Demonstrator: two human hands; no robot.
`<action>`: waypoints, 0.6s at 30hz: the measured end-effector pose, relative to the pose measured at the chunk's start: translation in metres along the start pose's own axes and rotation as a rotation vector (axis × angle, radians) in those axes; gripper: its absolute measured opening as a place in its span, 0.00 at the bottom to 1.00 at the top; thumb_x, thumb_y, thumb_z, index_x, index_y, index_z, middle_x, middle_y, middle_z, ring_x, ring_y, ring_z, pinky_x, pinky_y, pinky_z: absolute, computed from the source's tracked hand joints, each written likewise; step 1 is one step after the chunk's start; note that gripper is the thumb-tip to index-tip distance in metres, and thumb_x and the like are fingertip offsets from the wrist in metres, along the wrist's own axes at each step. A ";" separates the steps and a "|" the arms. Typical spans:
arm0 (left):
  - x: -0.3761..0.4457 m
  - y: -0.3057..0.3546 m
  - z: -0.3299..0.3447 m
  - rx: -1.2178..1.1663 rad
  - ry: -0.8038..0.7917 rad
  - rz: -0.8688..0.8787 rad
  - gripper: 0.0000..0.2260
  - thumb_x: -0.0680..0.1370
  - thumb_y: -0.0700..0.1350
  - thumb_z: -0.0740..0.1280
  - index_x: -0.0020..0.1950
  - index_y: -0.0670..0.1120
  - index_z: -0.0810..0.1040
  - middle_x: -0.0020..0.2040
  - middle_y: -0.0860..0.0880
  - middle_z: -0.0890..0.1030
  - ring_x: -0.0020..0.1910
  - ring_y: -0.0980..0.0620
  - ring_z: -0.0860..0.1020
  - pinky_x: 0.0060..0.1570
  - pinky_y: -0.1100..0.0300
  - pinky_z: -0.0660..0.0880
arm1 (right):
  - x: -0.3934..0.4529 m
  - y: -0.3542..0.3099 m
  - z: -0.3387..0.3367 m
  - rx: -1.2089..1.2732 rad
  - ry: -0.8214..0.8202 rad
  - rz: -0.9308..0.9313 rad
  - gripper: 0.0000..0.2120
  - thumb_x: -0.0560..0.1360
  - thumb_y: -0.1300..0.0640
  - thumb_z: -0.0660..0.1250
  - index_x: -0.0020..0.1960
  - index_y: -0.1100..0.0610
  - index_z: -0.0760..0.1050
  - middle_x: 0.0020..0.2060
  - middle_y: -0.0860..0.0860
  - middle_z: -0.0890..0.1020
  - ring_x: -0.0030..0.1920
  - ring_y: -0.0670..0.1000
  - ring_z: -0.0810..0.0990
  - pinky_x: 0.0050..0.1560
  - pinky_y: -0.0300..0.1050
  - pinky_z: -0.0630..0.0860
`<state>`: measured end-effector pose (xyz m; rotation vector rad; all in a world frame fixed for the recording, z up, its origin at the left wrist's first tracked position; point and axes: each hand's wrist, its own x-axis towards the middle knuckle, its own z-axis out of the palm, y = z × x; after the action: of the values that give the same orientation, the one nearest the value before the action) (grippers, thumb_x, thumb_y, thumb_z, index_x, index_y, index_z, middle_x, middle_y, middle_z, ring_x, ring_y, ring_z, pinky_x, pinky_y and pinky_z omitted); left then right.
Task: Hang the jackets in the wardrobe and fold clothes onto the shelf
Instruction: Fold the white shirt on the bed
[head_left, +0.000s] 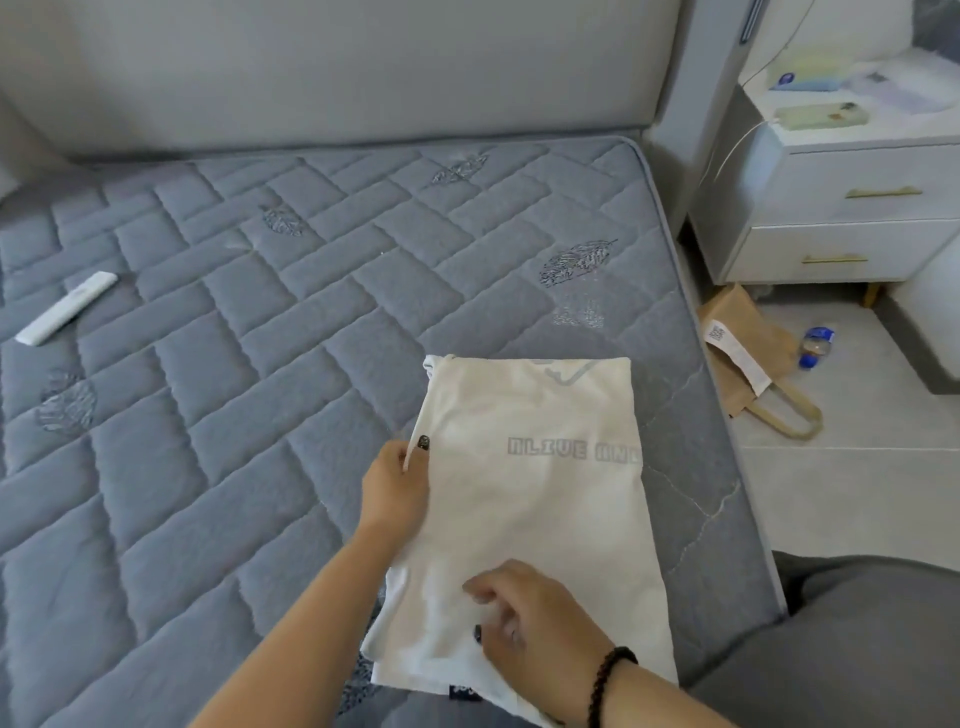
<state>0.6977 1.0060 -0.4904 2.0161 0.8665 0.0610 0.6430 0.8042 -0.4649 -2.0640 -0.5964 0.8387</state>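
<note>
Folding a white shirt (535, 499) at the near right corner of the bed (249, 291), I had both hands on the cloth. My left hand (397, 480) pinched the shirt's left edge, thumb on top and fingers tucked under the fold. My right hand (524, 618) rested on the lower part of the shirt, fingers loosely curled; whether they gripped any cloth, I could not tell. The shirt lay as a long narrow panel, grey lettering facing up, its right side running close along the mattress edge. A dark tag showed at the bottom hem.

As I judged it, the main risk was the shirt's place so near the drop to the floor: a careless pull toward the right could have dragged it over the edge, down by the paper bag (753, 358) and the small bottle (816, 347) lying there. The left fold looked uneven, with extra layers bunched below my left wrist, so lifting from one side alone might have let the folds slide open. Pressing only with the right hand while drawing the far end over could also have skewed the panel on the quilted surface. No wardrobe or shelf was in view, so the carry there remained ahead, and a loose bundle could have come undone on the way. A white remote (66, 307) lay well apart on the bed's left side, out of the way.
</note>
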 end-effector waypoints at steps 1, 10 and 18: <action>-0.007 -0.004 0.000 -0.020 0.035 -0.013 0.13 0.80 0.55 0.60 0.41 0.49 0.72 0.35 0.54 0.76 0.35 0.55 0.74 0.32 0.61 0.66 | -0.005 0.012 -0.010 -0.014 0.123 0.024 0.13 0.75 0.57 0.64 0.58 0.48 0.73 0.50 0.40 0.71 0.45 0.37 0.71 0.52 0.32 0.72; -0.077 -0.041 -0.018 0.049 0.037 -0.036 0.11 0.79 0.56 0.63 0.43 0.50 0.73 0.36 0.53 0.79 0.37 0.54 0.77 0.34 0.59 0.69 | -0.026 0.059 -0.059 0.033 0.525 0.545 0.18 0.70 0.56 0.72 0.52 0.54 0.65 0.47 0.50 0.73 0.46 0.50 0.75 0.45 0.44 0.75; -0.110 -0.058 -0.020 0.133 0.120 0.033 0.07 0.82 0.48 0.59 0.45 0.49 0.68 0.37 0.51 0.77 0.36 0.54 0.75 0.31 0.60 0.67 | -0.052 0.058 -0.065 0.101 0.256 0.685 0.32 0.62 0.51 0.79 0.53 0.59 0.61 0.47 0.51 0.73 0.47 0.50 0.75 0.41 0.40 0.71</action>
<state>0.5752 0.9749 -0.4922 2.1696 0.9338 0.1480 0.6631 0.7050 -0.4654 -2.2514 0.3135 0.9256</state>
